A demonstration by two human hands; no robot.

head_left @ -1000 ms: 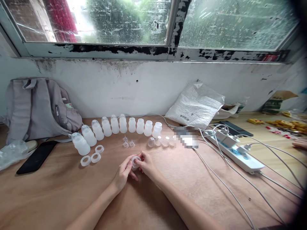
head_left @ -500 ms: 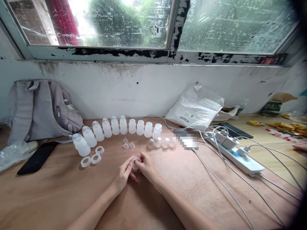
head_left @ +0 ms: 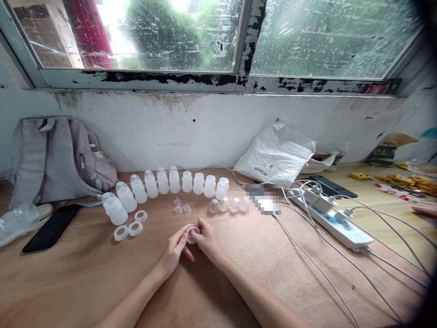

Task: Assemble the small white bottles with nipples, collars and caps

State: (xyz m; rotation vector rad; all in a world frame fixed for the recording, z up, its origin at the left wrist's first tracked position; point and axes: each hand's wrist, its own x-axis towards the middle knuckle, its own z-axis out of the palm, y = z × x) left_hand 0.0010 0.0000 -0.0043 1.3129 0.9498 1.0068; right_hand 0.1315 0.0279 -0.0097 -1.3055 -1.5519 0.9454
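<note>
while your grip shows no clear change from the earlier views, your left hand (head_left: pixel 172 251) and right hand (head_left: pixel 209 239) both pinch the ring (head_left: pixel 192 241) just below the frame's centre; the handling step appears unfinished.

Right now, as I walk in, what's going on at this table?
A person's left hand and right hand together hold a translucent ring. Beyond them, ten frosted bottles stand in an arc: the six leftmost wear clear covers, the other four do not. Three loose rings, three teat-like pieces and four clear domes lie nearby.
</note>
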